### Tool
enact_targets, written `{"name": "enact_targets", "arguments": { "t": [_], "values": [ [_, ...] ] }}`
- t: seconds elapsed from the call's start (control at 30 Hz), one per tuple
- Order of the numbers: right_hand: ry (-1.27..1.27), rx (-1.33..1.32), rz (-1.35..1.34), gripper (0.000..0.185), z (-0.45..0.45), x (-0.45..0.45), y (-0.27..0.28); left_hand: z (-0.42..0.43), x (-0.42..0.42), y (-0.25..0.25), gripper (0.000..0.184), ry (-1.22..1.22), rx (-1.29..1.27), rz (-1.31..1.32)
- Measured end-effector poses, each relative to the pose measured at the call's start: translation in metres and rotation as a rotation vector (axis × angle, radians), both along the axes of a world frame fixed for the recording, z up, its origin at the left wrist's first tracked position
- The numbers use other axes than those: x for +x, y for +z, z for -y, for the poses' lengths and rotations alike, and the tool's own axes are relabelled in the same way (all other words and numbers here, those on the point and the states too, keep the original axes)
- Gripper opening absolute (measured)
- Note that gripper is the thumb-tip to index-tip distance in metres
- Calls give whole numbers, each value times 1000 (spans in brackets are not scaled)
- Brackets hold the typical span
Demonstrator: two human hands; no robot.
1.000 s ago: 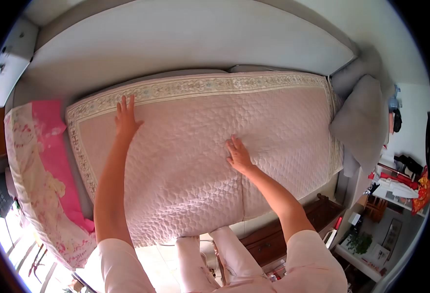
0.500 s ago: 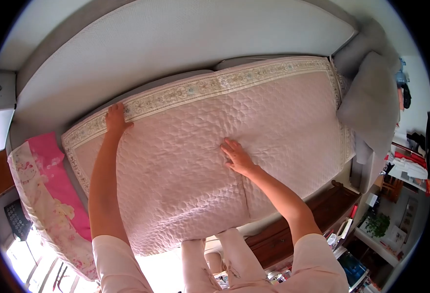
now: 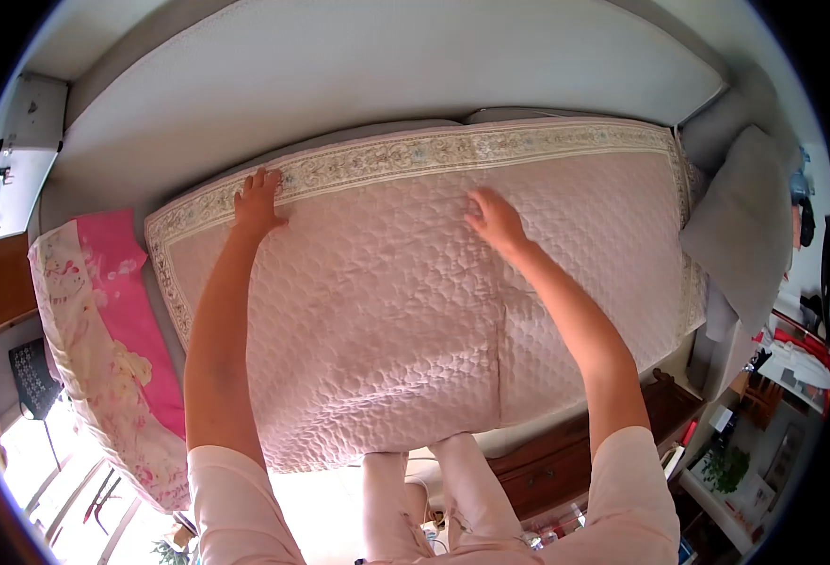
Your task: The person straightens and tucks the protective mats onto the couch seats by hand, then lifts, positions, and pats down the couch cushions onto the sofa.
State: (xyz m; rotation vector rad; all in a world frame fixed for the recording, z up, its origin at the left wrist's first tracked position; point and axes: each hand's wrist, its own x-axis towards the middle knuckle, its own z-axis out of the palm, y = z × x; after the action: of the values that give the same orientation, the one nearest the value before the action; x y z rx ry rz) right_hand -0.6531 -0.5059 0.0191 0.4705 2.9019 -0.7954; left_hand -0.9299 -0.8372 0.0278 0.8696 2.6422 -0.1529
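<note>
A pink quilted cover [image 3: 377, 273] with a patterned cream border [image 3: 368, 167] lies spread over a long grey sofa, its front edge hanging near my knees. My left hand [image 3: 260, 201] rests on the cover's far border toward the left, palm down with fingers spread. Farther right, my right hand [image 3: 498, 222] is over the quilted part, just short of the border. Its fingers are bent with the thumb apart, and nothing shows between them. Whether the right fingertips press the fabric is hard to make out. A seam or crease runs down the cover below this hand.
The tall grey backrest [image 3: 396, 66] rises behind the cover. Grey cushions [image 3: 737, 226] lean at the right end. Pink floral fabric [image 3: 118, 330] lies at the left. A dark wooden cabinet [image 3: 547, 476] stands at the lower right, with a plant [image 3: 724, 466] beyond.
My right hand has moved away from me, from the middle of the cover toward its far border, and its fingers are more bent. My left hand stays at the border. The view has shifted slightly.
</note>
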Motion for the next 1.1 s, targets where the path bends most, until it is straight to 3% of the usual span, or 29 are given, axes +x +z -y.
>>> {"name": "enact_targets", "arguments": {
  "t": [0.17, 0.27, 0.37, 0.43, 0.5, 0.6, 0.7, 0.77, 0.93, 1.03, 1.1],
  "values": [
    [95, 261, -140, 49, -15, -89, -12, 10, -23, -28, 104, 6, 131, 123],
    [89, 313, -22, 60, -28, -130, -35, 9, -42, -54, 91, 62, 156, 104],
    [53, 213, 302, 72, -31, -155, -34, 2, -54, -57, 81, 209, 103, 116],
    [34, 243, 326, 77, -32, -165, -43, 7, -64, -78, 71, 146, 36, -31],
    [69, 315, 247, 81, -39, -172, -59, -3, -69, -67, 70, 232, 126, 24],
    [74, 235, 202, 82, -46, -179, -71, 6, -98, -96, 69, 133, 263, -9],
    [44, 168, 260, 80, -49, -192, -78, 1, -118, -105, 66, 154, 218, 69],
    [0, 241, 172, 69, -46, -194, -86, 1, -113, -110, 65, 167, 303, -16],
    [-21, 279, 121, 65, -38, -186, -69, -2, -99, -84, 60, 163, 300, -52],
    [-11, 97, 34, 57, -31, -170, -7, 4, -90, -38, 54, 193, 349, -12],
    [17, 139, 168, 53, -36, -169, 19, 11, -84, -13, 48, 234, 398, 17]
  ]
}}
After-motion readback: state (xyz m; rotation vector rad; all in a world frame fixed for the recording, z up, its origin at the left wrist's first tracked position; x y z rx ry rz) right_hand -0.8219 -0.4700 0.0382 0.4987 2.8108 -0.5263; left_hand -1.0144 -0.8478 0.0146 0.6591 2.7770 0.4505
